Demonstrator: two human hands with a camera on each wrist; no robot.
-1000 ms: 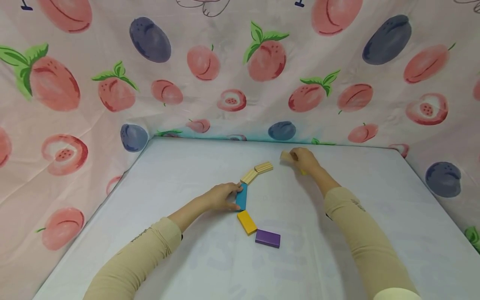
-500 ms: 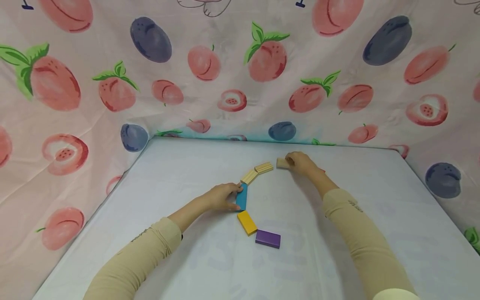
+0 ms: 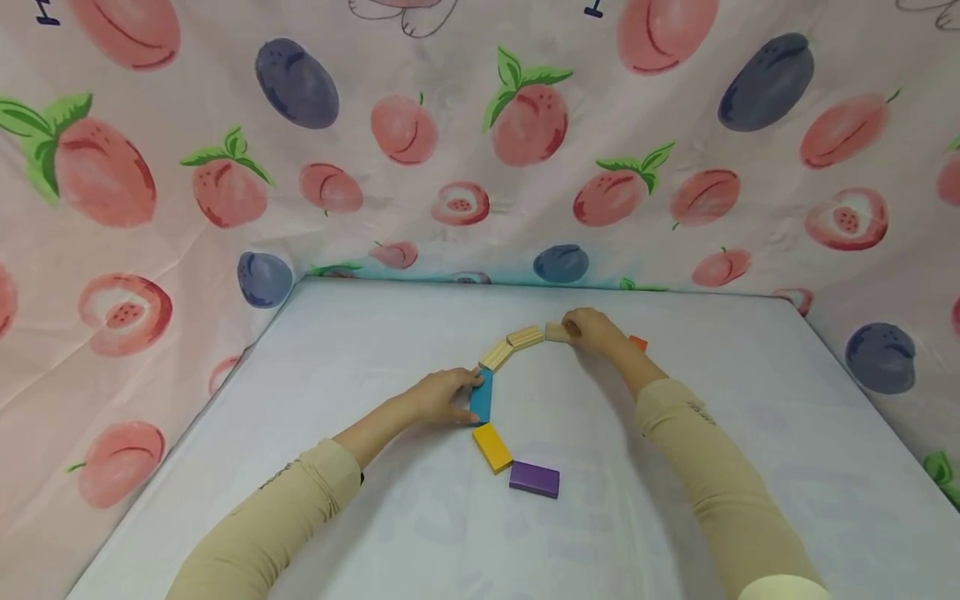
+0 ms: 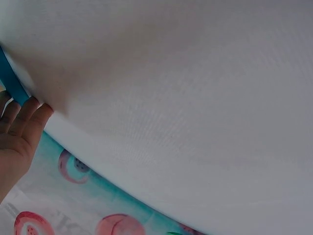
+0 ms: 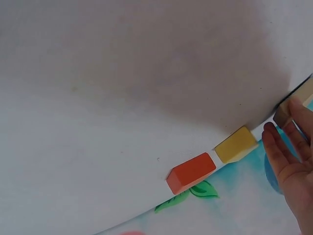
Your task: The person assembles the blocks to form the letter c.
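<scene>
My left hand [image 3: 438,396] holds the blue block [image 3: 482,397] by its two ends, thumb at the near end and a finger at the far end. Farther back, my right hand [image 3: 597,332] pinches a plain wooden block [image 3: 555,332] at the right end of a curved row. Two grooved wooden blocks [image 3: 496,356] lie between it and the blue one. Nearer me the curve carries on with a yellow block [image 3: 492,448] and a purple block [image 3: 535,480]. In the right wrist view, fingers [image 5: 279,152] show beside the wooden block [image 5: 304,94].
To the right of my right hand lie an orange-red block [image 5: 190,172] and another yellow block [image 5: 236,145]; the hand hides that yellow one in the head view. A fruit-print cloth [image 3: 465,100] hangs behind the white tabletop [image 3: 375,533].
My right hand has brought the plain wooden block leftward and down to the row's end. The orange-red block has come into sight behind the right wrist. My left hand stays on the blue block.
</scene>
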